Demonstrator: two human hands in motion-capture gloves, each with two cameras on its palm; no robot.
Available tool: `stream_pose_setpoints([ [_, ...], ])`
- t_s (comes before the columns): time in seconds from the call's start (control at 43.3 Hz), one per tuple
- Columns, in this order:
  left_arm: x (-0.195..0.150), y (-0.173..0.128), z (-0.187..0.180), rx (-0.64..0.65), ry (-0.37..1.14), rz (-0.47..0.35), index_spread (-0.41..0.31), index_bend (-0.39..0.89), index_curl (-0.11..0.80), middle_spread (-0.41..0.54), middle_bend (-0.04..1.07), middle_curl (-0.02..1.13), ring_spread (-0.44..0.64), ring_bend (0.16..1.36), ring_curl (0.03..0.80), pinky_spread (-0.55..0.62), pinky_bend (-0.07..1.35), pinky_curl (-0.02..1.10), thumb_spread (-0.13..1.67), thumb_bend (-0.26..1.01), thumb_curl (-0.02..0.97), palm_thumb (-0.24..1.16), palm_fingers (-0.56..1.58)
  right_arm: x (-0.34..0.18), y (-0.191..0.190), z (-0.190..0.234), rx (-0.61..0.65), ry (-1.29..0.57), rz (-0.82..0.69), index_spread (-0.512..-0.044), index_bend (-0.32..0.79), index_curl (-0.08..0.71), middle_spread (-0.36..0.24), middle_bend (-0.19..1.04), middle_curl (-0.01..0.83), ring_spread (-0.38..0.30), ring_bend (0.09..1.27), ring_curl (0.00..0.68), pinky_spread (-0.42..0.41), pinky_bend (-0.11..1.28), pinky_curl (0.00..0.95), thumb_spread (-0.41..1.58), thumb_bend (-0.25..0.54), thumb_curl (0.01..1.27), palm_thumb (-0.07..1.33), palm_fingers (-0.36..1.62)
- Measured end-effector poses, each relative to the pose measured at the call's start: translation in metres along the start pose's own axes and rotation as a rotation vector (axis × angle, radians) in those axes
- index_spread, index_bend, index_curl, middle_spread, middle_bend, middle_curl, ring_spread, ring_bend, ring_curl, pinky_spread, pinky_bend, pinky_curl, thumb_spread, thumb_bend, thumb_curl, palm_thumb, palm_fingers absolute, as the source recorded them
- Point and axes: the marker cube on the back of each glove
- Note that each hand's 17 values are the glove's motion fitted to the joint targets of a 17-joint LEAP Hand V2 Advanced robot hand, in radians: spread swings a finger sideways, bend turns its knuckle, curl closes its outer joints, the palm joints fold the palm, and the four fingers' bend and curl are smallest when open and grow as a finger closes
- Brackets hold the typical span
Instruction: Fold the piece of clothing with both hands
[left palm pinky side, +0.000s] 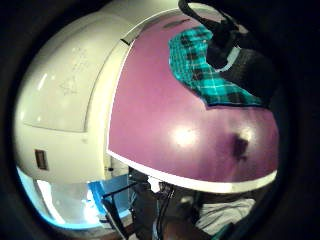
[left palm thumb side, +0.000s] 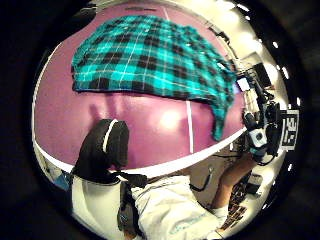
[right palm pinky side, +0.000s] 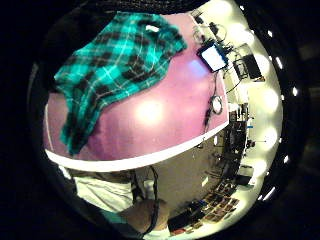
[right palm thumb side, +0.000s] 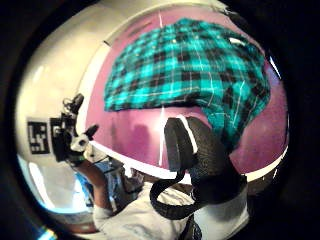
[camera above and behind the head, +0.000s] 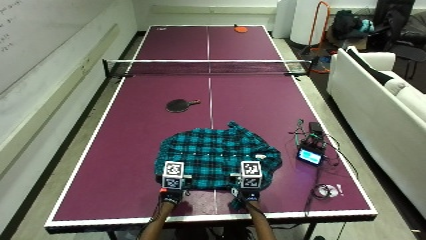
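Note:
A teal and black plaid shirt (camera above and behind the head: 216, 157) lies spread, a little rumpled, on the purple table tennis table (camera above and behind the head: 133, 150), near its front edge. My left hand (camera above and behind the head: 171, 195) and right hand (camera above and behind the head: 245, 196) hover side by side just short of the shirt's near hem, above the bare strip of table. The palm views show the shirt (left palm thumb side: 150, 60) (right palm thumb side: 190, 70) from some height, with a gloved left thumb (left palm thumb side: 102, 147) and a gloved right thumb (right palm thumb side: 192, 150) out in the air, holding nothing. One shirt sleeve (right palm pinky side: 75, 125) trails towards the table's front edge.
A black paddle (camera above and behind the head: 181, 105) lies beyond the shirt and a red paddle (camera above and behind the head: 240, 29) at the far end, past the net (camera above and behind the head: 208, 66). A small lit device (camera above and behind the head: 311, 156) with cables sits right of the shirt. A white sofa (camera above and behind the head: 379, 95) stands along the right.

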Motion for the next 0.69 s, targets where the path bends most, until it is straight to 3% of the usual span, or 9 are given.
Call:
stream_pose_setpoints([
  [0.139,-0.004,0.0,0.006,-0.043,-0.002,-0.041,-0.072,0.12,0.287,0.021,0.17,0.27,0.13,0.6,0.306,0.2,0.51,0.37,1.11,-0.01,0.275,0.44,0.42,-0.003,0.036,-0.029,-0.06,0.018,0.02,-0.307,0.12,0.29,-0.02,0.18,0.305,0.137,0.27,0.249,0.26,0.39,0.336,1.23,0.06,0.24,0.49,0.33],
  [0.208,-0.004,0.028,-0.025,-0.068,-0.009,-0.058,-0.054,0.1,0.28,0.023,0.17,0.28,0.13,0.61,0.311,0.19,0.52,0.37,1.11,-0.01,0.281,0.46,0.4,0.001,0.034,-0.015,-0.119,0.027,0.036,-0.296,0.13,0.288,-0.018,0.18,0.308,0.14,0.27,0.254,0.26,0.41,0.343,1.22,0.043,0.24,0.5,0.31],
  [0.346,-0.004,0.025,-0.014,-0.075,0.082,-0.025,-0.041,0.11,0.271,0.014,0.17,0.29,0.11,0.62,0.316,0.19,0.53,0.38,1.15,0.0,0.288,0.49,0.39,0.007,0.023,0.009,-0.154,-0.004,0.036,-0.286,0.12,0.28,-0.016,0.18,0.312,0.143,0.28,0.261,0.259,0.45,0.354,1.21,0.021,0.26,0.52,0.3],
  [0.485,-0.014,-0.005,0.022,0.167,-0.08,-0.019,-0.086,0.18,0.294,-0.079,0.23,0.32,0.01,0.63,0.311,0.16,0.43,0.35,1.21,0.0,0.304,0.52,0.57,0.012,0.022,0.008,-0.121,-0.004,0.013,-0.295,0.15,0.28,-0.036,0.2,0.317,0.077,0.36,0.283,0.249,0.46,0.351,1.24,0.05,0.28,0.62,0.47],
  [0.577,-0.013,-0.022,0.057,0.293,-0.13,0.069,-0.145,0.16,0.303,-0.175,0.3,0.34,-0.12,0.64,0.307,-0.01,0.43,0.35,1.24,0.01,0.317,0.56,0.92,0.021,0.032,-0.008,-0.077,0.005,-0.08,-0.31,0.19,0.299,-0.073,0.2,0.326,-0.01,0.38,0.293,0.212,0.44,0.344,1.28,0.109,0.3,0.74,0.61],
  [0.6,-0.013,-0.011,0.05,0.297,-0.095,0.103,-0.182,0.2,0.317,-0.209,0.36,0.35,-0.19,0.63,0.303,-0.08,0.41,0.34,1.24,0.04,0.33,0.62,1.11,0.024,0.039,-0.016,-0.092,-0.015,-0.128,-0.315,0.2,0.305,-0.092,0.21,0.329,-0.042,0.38,0.293,0.19,0.44,0.343,1.3,0.126,0.3,0.77,0.67],
  [0.623,-0.015,0.002,0.038,0.295,-0.051,0.145,-0.206,0.2,0.323,-0.237,0.41,0.36,-0.23,0.65,0.307,-0.12,0.38,0.33,1.24,0.06,0.338,0.66,1.23,0.029,0.045,-0.024,-0.113,-0.039,-0.183,-0.318,0.24,0.323,-0.137,0.3,0.361,-0.122,0.49,0.323,0.125,0.36,0.318,1.28,0.171,0.32,0.86,0.98],
  [0.646,-0.019,0.014,0.025,0.289,-0.011,0.194,-0.219,0.2,0.331,-0.251,0.42,0.37,-0.25,0.65,0.317,-0.14,0.37,0.34,1.24,0.06,0.341,0.67,1.22,0.033,0.048,-0.03,-0.137,-0.059,-0.239,-0.319,0.22,0.309,-0.149,0.29,0.35,-0.146,0.47,0.291,0.108,0.33,0.292,1.28,0.178,0.32,0.88,1.01],
  [0.693,-0.031,0.03,-0.001,0.266,0.042,0.3,-0.243,0.2,0.347,-0.275,0.43,0.4,-0.28,0.66,0.344,-0.18,0.37,0.36,1.24,0.06,0.344,0.7,1.22,0.042,0.045,-0.038,-0.183,-0.077,-0.334,-0.319,0.17,0.319,-0.177,0.35,0.379,-0.187,0.54,0.323,0.057,0.29,0.295,1.27,0.189,0.33,0.92,1.13],
])
